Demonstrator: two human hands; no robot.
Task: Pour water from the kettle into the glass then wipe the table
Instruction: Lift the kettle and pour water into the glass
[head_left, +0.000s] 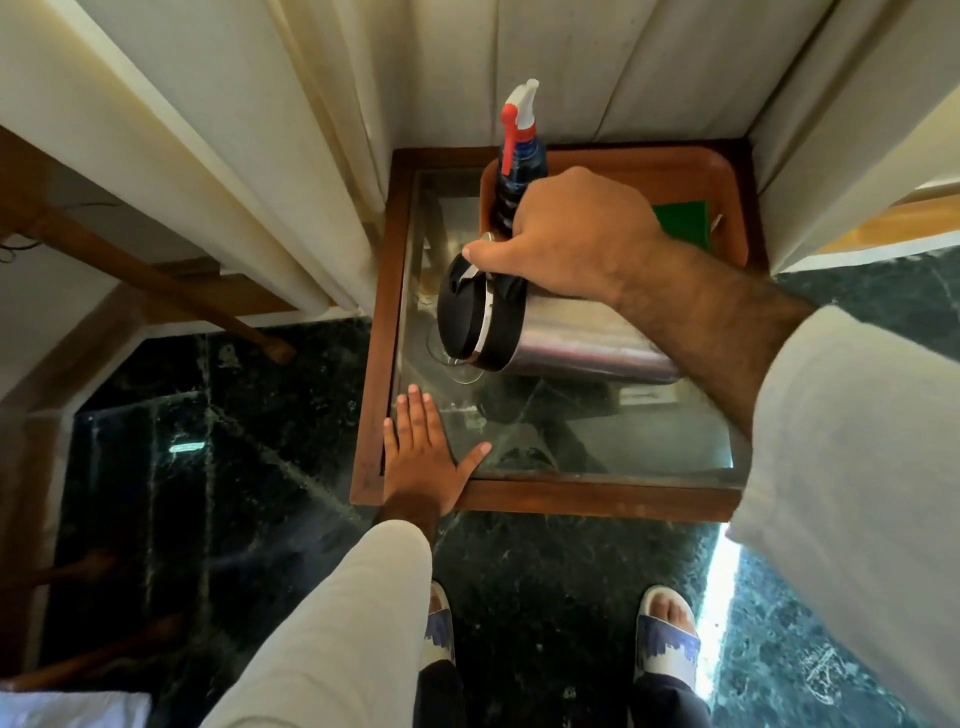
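My right hand (576, 239) grips the handle of a steel kettle (566, 332) with a black lid. The kettle is tipped far over to the left, its spout above a clear glass (452, 364) that stands on the glass-topped table (597, 436). Most of the glass is hidden behind the kettle's lid. I cannot tell whether water is flowing. My left hand (423, 452) lies flat, fingers spread, on the table's front left corner, just in front of the glass.
A brown tray (717, 171) at the back of the table holds a blue spray bottle (519, 150) with a red trigger and a green cloth (683, 221). Pale curtains hang behind and beside the table. Dark marble floor and my sandalled feet lie below.
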